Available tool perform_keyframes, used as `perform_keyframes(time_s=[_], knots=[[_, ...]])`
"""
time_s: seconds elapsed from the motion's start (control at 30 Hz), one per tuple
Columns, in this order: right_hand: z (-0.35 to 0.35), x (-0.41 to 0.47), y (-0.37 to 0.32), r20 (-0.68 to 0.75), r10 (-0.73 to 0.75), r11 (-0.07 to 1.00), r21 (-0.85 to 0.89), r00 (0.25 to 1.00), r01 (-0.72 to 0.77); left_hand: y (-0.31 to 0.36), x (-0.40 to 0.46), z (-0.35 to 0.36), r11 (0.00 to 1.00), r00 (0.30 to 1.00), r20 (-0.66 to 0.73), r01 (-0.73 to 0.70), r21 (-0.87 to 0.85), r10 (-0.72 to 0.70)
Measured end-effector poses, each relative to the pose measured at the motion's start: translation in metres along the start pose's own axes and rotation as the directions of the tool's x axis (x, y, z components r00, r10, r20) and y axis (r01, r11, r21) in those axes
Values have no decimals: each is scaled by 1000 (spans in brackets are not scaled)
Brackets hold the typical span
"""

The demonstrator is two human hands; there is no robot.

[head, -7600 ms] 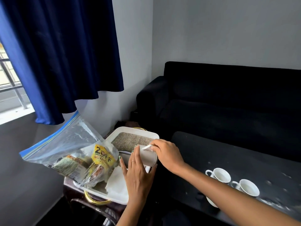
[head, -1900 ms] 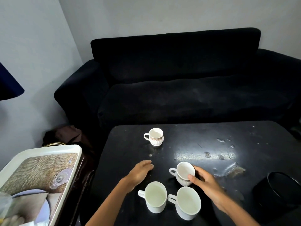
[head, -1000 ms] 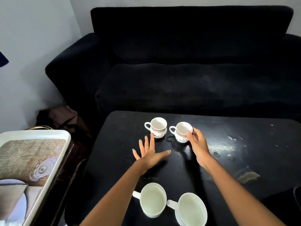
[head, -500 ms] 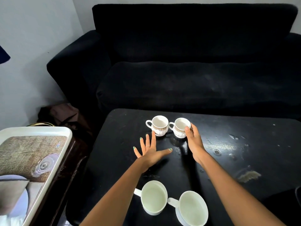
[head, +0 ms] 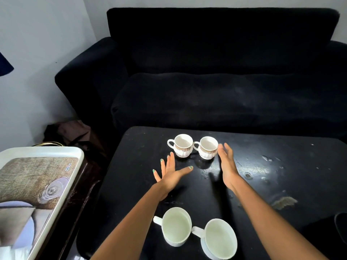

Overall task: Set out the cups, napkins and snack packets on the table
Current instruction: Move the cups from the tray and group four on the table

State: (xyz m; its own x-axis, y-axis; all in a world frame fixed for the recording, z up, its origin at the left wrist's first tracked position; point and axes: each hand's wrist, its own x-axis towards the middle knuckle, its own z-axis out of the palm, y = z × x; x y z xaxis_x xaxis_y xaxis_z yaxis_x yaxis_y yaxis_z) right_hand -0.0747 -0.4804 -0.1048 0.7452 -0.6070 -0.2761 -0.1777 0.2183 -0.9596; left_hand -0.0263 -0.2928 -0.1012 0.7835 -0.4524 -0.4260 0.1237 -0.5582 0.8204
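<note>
Cups [head: 194, 148] sit between flat, spread left hand [head: 171, 175]; slack-fingered right hand [head: 226, 162] beside.

Probably a home living room: black sofa [head: 216, 87], low table [head: 262, 184].

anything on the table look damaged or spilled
No spill; all four cups stand upright. The black table looks worn: a pale scuffed patch near its right side and small pits beyond it.

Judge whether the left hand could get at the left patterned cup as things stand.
Probably yes: the left hand lies open on the table, its fingertips just short of the left patterned cup, with nothing between them.
</note>
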Motion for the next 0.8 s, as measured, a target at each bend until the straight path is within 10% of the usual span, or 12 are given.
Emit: perform_keyframes(time_s=[0.57, 0.8], knots=[[-30, -157, -18, 302, 79, 903, -425, 950, 60, -56, -127, -21, 828, 990, -120, -11, -561, -68], [0, -205, -7, 450, -48, 286, -849, 892, 444, -67, -153, -3, 828, 975, -198, -27, -561, -103]])
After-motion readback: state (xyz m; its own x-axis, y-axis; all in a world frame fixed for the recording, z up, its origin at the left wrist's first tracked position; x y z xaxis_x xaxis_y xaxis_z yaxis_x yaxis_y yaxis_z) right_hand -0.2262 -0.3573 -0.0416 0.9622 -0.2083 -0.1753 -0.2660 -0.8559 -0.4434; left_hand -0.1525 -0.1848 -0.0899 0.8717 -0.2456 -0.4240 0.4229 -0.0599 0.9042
